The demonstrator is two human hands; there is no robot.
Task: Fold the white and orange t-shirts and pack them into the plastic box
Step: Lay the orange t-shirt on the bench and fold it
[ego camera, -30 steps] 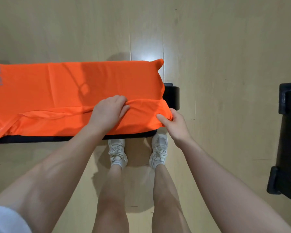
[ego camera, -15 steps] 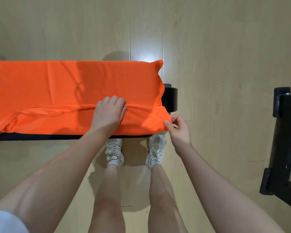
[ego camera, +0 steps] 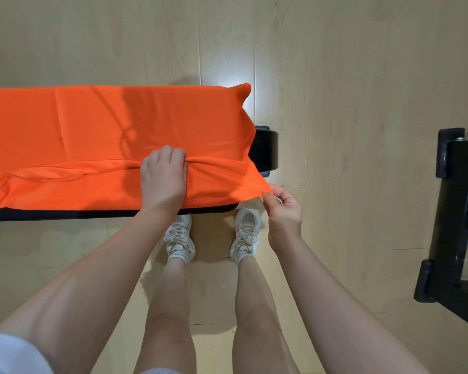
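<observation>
The orange t-shirt (ego camera: 114, 128) lies spread along a black bench (ego camera: 265, 149), running off the left edge of the view. Its near long side is turned over into a fold. My left hand (ego camera: 164, 176) sits on that fold and grips a bunch of the cloth at the fold line. My right hand (ego camera: 284, 209) is off the bench's near right corner and pinches the shirt's near right corner between thumb and fingers, holding it out past the bench edge. No white t-shirt or plastic box is in view.
The bench stands on a pale wooden floor (ego camera: 349, 76). My legs and white sneakers (ego camera: 245, 233) are just in front of the bench. A black metal frame (ego camera: 459, 211) stands on the floor at the right edge.
My right hand has drawn the shirt's near right corner outward and toward me, off the bench edge. My left hand stays on the fold and bunches the cloth more tightly.
</observation>
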